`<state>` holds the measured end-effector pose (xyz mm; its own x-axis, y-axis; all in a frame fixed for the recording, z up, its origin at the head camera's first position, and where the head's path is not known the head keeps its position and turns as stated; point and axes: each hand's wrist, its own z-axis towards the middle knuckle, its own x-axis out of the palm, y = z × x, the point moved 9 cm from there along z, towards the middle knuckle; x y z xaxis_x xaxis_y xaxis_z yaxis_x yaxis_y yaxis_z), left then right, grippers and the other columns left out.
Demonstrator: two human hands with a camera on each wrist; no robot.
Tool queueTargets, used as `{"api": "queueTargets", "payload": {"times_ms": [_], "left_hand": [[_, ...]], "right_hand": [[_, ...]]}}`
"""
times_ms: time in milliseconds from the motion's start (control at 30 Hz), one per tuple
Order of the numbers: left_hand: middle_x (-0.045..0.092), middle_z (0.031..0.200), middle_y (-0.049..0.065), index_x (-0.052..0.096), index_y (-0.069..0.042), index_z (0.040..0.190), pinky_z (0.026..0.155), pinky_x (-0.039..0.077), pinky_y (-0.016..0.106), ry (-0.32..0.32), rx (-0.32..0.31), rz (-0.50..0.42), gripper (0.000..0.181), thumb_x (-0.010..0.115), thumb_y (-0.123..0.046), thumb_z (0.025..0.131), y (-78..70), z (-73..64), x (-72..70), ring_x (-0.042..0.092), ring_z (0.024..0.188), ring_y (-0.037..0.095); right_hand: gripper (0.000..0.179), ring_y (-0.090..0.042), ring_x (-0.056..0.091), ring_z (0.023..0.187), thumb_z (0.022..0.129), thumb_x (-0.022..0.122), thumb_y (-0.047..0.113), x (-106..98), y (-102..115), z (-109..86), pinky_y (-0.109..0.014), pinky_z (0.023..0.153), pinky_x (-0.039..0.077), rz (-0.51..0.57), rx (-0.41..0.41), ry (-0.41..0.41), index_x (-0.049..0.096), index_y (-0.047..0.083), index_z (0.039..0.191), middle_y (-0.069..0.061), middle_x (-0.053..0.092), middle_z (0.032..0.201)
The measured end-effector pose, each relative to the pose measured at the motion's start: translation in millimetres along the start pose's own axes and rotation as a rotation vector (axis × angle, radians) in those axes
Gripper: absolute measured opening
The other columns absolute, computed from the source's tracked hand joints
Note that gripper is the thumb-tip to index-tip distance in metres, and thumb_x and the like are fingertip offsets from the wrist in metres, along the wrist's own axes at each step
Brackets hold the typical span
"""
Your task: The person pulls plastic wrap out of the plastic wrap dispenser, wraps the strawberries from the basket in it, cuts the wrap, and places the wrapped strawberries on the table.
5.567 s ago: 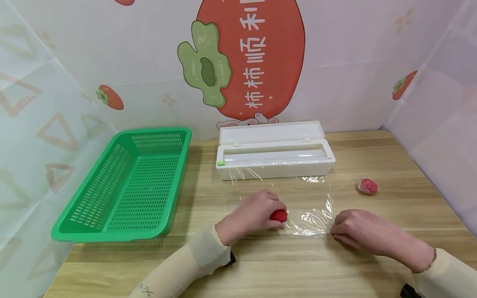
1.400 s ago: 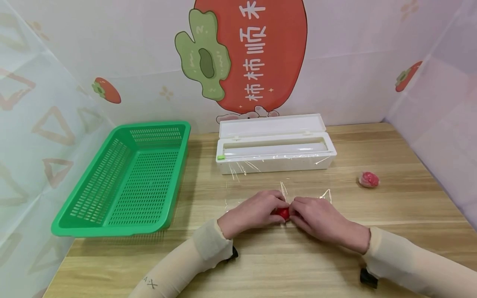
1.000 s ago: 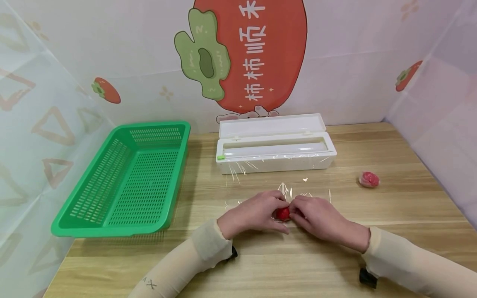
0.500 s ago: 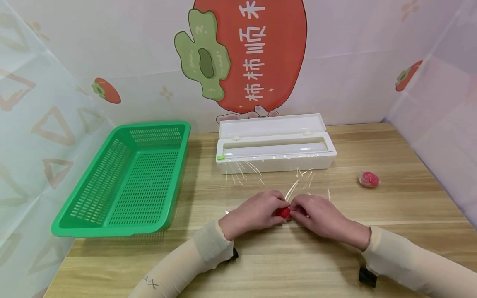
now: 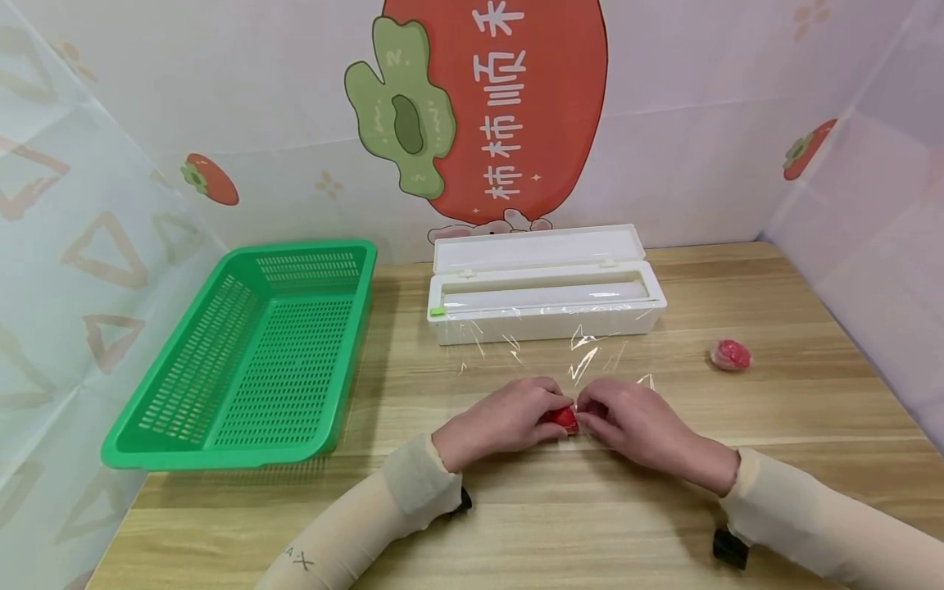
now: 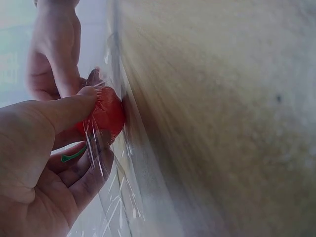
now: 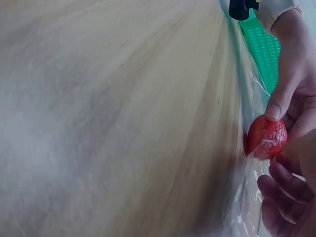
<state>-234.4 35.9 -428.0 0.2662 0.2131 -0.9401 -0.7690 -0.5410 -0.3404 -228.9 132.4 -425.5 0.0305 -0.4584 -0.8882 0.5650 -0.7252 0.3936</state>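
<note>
In the head view, my left hand holds a red strawberry low over the table between thumb and fingers. The right wrist view shows its seeded skin, with clear cling film drawn over part of it. My right hand is at the strawberry's right side, thumb and forefinger pinching a fold of the film. From the left wrist view, the left thumb presses on the wrapped strawberry while film stretches across the fingers behind it. Creased film runs back from both hands toward the white dispenser.
Behind the hands stands a white cling film dispenser with its lid raised and a green slider at its left end. A film-wrapped red strawberry lies to the right. The green basket occupies the left side, near the wall.
My right hand has come left from the film's right edge to the strawberry, bringing film over it. Lately, the left thumb lifted and settled back, and the film's creases shifted.
</note>
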Motion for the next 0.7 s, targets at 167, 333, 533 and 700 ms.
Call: {"api": "queueTargets", "payload": {"times_ms": [167, 333, 533, 700], "left_hand": [[0.063, 0.095, -0.005, 0.071, -0.020, 0.107, 0.077, 0.048, 0.016, 0.018, -0.007, -0.012, 0.018, 0.069, -0.031, 0.093, 1.5, 0.2, 1.0, 0.057, 0.085, 0.004], [0.063, 0.095, -0.007, 0.072, -0.019, 0.113, 0.077, 0.047, 0.014, 0.015, 0.002, -0.026, 0.024, 0.069, -0.032, 0.093, 2.7, 0.7, 0.3, 0.057, 0.084, 0.003], [0.062, 0.097, -0.007, 0.071, -0.018, 0.119, 0.076, 0.046, 0.013, 0.036, -0.005, -0.071, 0.030, 0.067, -0.035, 0.094, 5.3, 0.2, 0.5, 0.055, 0.084, 0.004], [0.065, 0.107, -0.006, 0.067, -0.016, 0.128, 0.082, 0.048, 0.015, 0.064, -0.031, -0.081, 0.038, 0.067, -0.034, 0.094, 9.9, -0.9, 1.1, 0.058, 0.092, 0.004]], "right_hand": [[0.036, 0.001, 0.045, 0.066, 0.070, 0.084, 0.049, -1, 2, -5.2, -0.018, 0.058, 0.038, -0.099, -0.029, 0.045, 0.061, 0.027, 0.085, 0.016, 0.053, 0.075], [0.019, 0.001, 0.046, 0.068, 0.078, 0.080, 0.028, -1, 3, -8.0, -0.021, 0.058, 0.042, -0.142, -0.093, 0.110, 0.061, 0.028, 0.080, 0.017, 0.054, 0.075], [0.010, 0.007, 0.054, 0.070, 0.087, 0.074, 0.018, -9, -23, -12.2, -0.021, 0.065, 0.051, 0.049, -0.052, 0.227, 0.069, 0.026, 0.089, 0.021, 0.064, 0.079], [0.010, 0.003, 0.056, 0.071, 0.089, 0.074, 0.019, -12, -50, -19.2, -0.020, 0.063, 0.050, 0.292, -0.026, 0.338, 0.069, 0.028, 0.088, 0.017, 0.066, 0.080]]}}
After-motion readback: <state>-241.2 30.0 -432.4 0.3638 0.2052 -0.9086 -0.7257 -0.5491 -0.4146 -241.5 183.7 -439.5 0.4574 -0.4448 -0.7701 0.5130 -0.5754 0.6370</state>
